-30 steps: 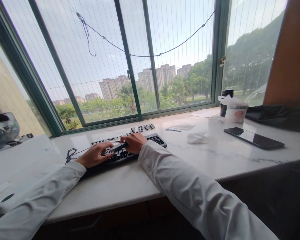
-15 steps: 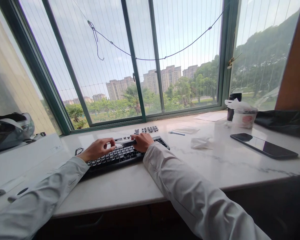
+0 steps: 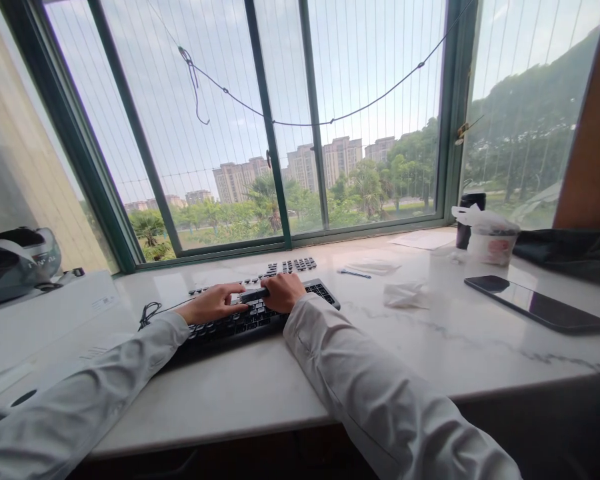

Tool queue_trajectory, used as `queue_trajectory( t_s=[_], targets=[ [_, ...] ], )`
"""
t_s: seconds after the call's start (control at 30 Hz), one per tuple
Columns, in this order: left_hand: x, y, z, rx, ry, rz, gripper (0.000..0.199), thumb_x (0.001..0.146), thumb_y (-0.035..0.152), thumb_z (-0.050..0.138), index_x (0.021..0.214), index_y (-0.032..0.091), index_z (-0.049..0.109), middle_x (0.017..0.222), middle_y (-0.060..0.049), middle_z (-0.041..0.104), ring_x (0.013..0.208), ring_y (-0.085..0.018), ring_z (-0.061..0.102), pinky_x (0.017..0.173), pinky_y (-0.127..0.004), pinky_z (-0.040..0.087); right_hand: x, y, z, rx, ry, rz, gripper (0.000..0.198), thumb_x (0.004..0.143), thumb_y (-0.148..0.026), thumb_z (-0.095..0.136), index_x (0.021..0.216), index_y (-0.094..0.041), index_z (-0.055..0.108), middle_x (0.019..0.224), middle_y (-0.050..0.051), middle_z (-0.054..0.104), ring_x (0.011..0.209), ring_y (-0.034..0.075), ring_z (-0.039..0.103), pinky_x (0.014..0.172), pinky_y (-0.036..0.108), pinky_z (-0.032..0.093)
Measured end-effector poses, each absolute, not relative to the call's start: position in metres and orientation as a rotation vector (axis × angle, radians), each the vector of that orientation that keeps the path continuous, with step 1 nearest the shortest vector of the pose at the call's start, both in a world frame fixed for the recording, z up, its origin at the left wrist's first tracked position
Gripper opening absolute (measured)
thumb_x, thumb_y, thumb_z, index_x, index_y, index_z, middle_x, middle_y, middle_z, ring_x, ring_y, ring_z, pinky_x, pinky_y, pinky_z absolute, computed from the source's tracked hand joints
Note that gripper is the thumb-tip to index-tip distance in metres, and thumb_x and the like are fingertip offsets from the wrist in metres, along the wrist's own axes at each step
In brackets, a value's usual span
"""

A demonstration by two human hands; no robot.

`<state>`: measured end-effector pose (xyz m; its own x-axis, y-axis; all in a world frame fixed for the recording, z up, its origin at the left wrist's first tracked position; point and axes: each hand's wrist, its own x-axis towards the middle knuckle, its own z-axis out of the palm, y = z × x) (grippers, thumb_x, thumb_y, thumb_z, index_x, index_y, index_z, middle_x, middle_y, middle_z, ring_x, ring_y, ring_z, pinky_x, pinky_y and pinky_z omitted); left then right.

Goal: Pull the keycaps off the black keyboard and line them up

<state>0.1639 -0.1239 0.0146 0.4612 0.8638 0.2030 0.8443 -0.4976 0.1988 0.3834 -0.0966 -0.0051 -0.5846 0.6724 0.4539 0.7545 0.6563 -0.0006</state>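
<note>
A black keyboard (image 3: 325, 292) lies at a slant on the white marbled tabletop, part of its keys hidden by my hands. My right hand (image 3: 285, 293) is closed around a small dark tool (image 3: 254, 294), which points left over the upper keys; I cannot make out its exact kind. My left hand (image 3: 215, 303) rests over the keyboard's left half, thumb and forefinger apart, close to the tool's tip. Behind the keyboard, loose keycaps (image 3: 300, 265) sit in rows on the tabletop.
A blue pen-like stick (image 3: 355, 273) and crumpled clear plastic (image 3: 405, 295) lie to the right. Farther right are a phone (image 3: 535, 303), a bagged tub (image 3: 493, 245) and a black bottle (image 3: 464, 235). At left are a white box (image 3: 87, 303), a helmet (image 3: 23, 257) and a cable (image 3: 150, 313).
My left hand has moved right, nearer the tool, and its thumb and forefinger have straightened from a curl. My right hand still grips the tool, now slightly lower and left. The view has shifted slightly.
</note>
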Motion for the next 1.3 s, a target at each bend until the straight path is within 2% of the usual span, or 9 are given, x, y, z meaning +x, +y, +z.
queue_trajectory(
  t_s=[0.3, 0.47, 0.57, 0.73, 0.8, 0.9, 1.0, 1.17, 1.3],
  targets=[
    [0.162, -0.128, 0.023, 2.755, 1.545, 0.364, 0.048, 0.079, 0.06, 0.057, 0.094, 0.017, 0.072, 0.069, -0.001, 0.061, 0.058, -0.012, 0.047, 0.056, -0.022, 0.035, 0.384, -0.094, -0.005, -1.17, -2.42, -0.255, 0.027, 0.081, -0.033, 0.049, 0.096, -0.024, 0.069, 0.094, 0.01, 0.071, 0.088, 0.026, 0.066, 0.074, 0.035, 0.046],
    [0.164, -0.127, 0.023, 2.748, 1.371, 0.458, 0.04, 0.08, 0.056, 0.061, 0.094, 0.021, 0.076, 0.084, -0.003, 0.071, 0.061, -0.011, 0.052, 0.056, -0.021, 0.038, 0.386, -0.09, -0.006, -1.209, -2.355, -0.262, 0.028, 0.08, -0.031, 0.048, 0.095, -0.024, 0.07, 0.092, 0.009, 0.072, 0.087, 0.025, 0.066, 0.073, 0.034, 0.045],
    [0.163, -0.124, 0.024, 2.742, 1.31, 0.538, 0.038, 0.078, 0.054, 0.065, 0.092, 0.022, 0.077, 0.085, -0.005, 0.074, 0.065, -0.014, 0.059, 0.057, -0.022, 0.041, 0.389, -0.088, -0.005, -1.27, -2.319, -0.241, 0.027, 0.079, -0.029, 0.05, 0.095, -0.022, 0.071, 0.093, 0.01, 0.071, 0.088, 0.024, 0.066, 0.074, 0.033, 0.045],
    [0.159, -0.101, 0.035, 2.654, 1.544, 0.592, 0.039, 0.079, 0.056, 0.061, 0.089, 0.021, 0.077, 0.082, -0.002, 0.075, 0.046, -0.01, 0.057, 0.054, -0.022, 0.044, 0.392, -0.085, -0.005, -1.384, -2.253, -0.201, 0.026, 0.079, -0.027, 0.05, 0.093, -0.019, 0.071, 0.091, 0.012, 0.071, 0.086, 0.023, 0.065, 0.073, 0.032, 0.044],
    [0.156, -0.082, 0.04, 2.634, 1.672, 0.582, 0.038, 0.078, 0.056, 0.061, 0.085, 0.021, 0.076, 0.081, 0.0, 0.075, 0.044, -0.009, 0.058, 0.058, -0.022, 0.047, 0.393, -0.083, -0.005, -1.43, -2.22, -0.191, 0.025, 0.079, -0.027, 0.051, 0.091, -0.018, 0.071, 0.089, 0.012, 0.071, 0.084, 0.023, 0.065, 0.072, 0.031, 0.044],
    [0.154, -0.048, 0.044, 2.629, 1.851, 0.524, 0.033, 0.079, 0.052, 0.06, 0.085, 0.021, 0.073, 0.088, 0.002, 0.075, 0.047, -0.008, 0.061, 0.073, -0.022, 0.048, 0.396, -0.078, -0.005, -1.523, -2.141, -0.171, 0.025, 0.079, -0.027, 0.051, 0.091, -0.018, 0.07, 0.09, 0.012, 0.071, 0.083, 0.023, 0.065, 0.072, 0.031, 0.044],
    [0.157, -0.017, 0.043, 2.587, 2.004, 0.346, 0.031, 0.081, 0.048, 0.058, 0.09, 0.022, 0.071, 0.097, 0.003, 0.074, 0.054, -0.008, 0.064, 0.076, -0.022, 0.047, 0.402, -0.074, -0.003, -1.612, -2.078, -0.145, 0.025, 0.078, -0.026, 0.052, 0.093, -0.017, 0.07, 0.093, 0.013, 0.071, 0.085, 0.024, 0.065, 0.072, 0.032, 0.044],
    [0.168, 0.018, 0.034, 2.535, 2.114, 0.146, 0.027, 0.075, 0.042, 0.067, 0.1, 0.03, 0.067, 0.105, 0.006, 0.073, 0.098, -0.018, 0.065, 0.083, -0.024, 0.045, 0.409, -0.074, 0.001, -1.69, -2.024, -0.138, 0.024, 0.077, -0.025, 0.053, 0.091, -0.017, 0.07, 0.092, 0.013, 0.07, 0.088, 0.025, 0.066, 0.072, 0.032, 0.044],
    [0.167, 0.036, 0.028, 2.481, 2.114, 0.151, 0.037, 0.074, 0.036, 0.07, 0.109, 0.032, 0.062, 0.103, 0.005, 0.074, 0.101, -0.018, 0.064, 0.083, -0.024, 0.047, 0.41, -0.074, 0.003, -1.679, -2.014, -0.163, 0.022, 0.077, -0.026, 0.052, 0.087, -0.017, 0.07, 0.089, 0.013, 0.07, 0.083, 0.025, 0.066, 0.07, 0.032, 0.044]
  ],
)
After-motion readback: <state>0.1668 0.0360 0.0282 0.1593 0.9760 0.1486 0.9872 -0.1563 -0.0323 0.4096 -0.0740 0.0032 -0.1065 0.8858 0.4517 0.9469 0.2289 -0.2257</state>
